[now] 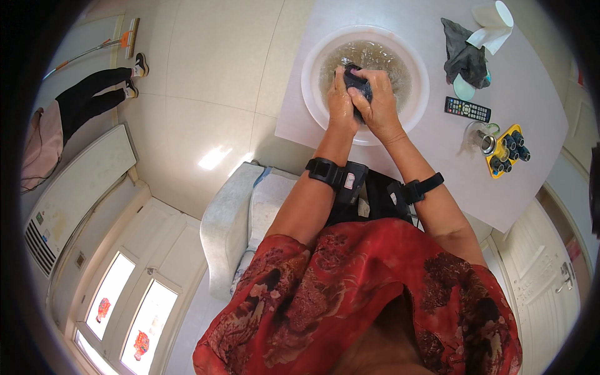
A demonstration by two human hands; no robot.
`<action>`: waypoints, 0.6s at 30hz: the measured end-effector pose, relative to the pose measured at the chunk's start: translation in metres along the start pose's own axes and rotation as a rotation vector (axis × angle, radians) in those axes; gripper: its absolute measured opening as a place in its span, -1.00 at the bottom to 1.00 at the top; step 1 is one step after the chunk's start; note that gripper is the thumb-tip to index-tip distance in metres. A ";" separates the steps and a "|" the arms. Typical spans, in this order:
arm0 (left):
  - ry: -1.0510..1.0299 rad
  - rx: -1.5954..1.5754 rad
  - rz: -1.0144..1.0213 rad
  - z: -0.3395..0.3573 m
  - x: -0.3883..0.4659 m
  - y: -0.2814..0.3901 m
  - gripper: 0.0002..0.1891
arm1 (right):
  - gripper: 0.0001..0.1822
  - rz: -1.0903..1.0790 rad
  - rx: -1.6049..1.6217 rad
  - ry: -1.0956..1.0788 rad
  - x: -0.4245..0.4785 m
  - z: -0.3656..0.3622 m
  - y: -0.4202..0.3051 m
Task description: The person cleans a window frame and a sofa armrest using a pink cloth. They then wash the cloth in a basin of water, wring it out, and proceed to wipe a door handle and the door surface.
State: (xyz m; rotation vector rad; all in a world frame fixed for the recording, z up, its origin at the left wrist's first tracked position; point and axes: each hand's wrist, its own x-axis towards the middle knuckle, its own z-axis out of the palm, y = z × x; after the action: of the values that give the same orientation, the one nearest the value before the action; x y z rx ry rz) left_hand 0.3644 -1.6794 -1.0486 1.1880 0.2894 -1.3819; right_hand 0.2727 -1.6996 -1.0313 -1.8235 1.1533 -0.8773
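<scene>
A dark, wet item (360, 84), probably cloth or a small shoe, is held over a white plastic basin (309, 89) of murky, bubbly water (393, 61). My left hand (341, 105) presses along its left side with wet fingers pointing away from me. From the right, my right hand (382, 105) grips it, thumb across the front. A small pinkish patch shows near its top. Much of the item is hidden by both hands, so its exact kind cannot be told. Black straps with small devices circle both my forearms.
The basin stands on a pale table (436, 154). To its right lie a grey cloth (461, 56), a paper roll (492, 16), a remote control (468, 109), a glass cup (483, 138) and a yellow tray (497, 171) with several dark fruits. A person (89, 101) stands at far left, near a mop (110, 43).
</scene>
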 end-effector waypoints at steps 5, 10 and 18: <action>0.039 0.118 0.123 0.007 0.002 -0.003 -0.53 | -0.70 0.120 0.040 0.023 0.006 0.000 -0.003; 0.108 0.232 0.182 0.014 -0.002 0.003 -0.55 | -0.74 0.162 0.026 0.021 0.011 0.002 0.001; 0.147 0.629 0.287 -0.003 0.011 -0.004 -0.44 | -0.57 0.336 0.011 -0.099 0.019 0.001 0.014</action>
State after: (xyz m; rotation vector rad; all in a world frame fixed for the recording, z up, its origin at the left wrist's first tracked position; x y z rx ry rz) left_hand 0.3654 -1.6829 -1.0596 1.7735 -0.2318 -1.1612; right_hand 0.2745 -1.7204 -1.0412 -1.5831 1.3387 -0.5914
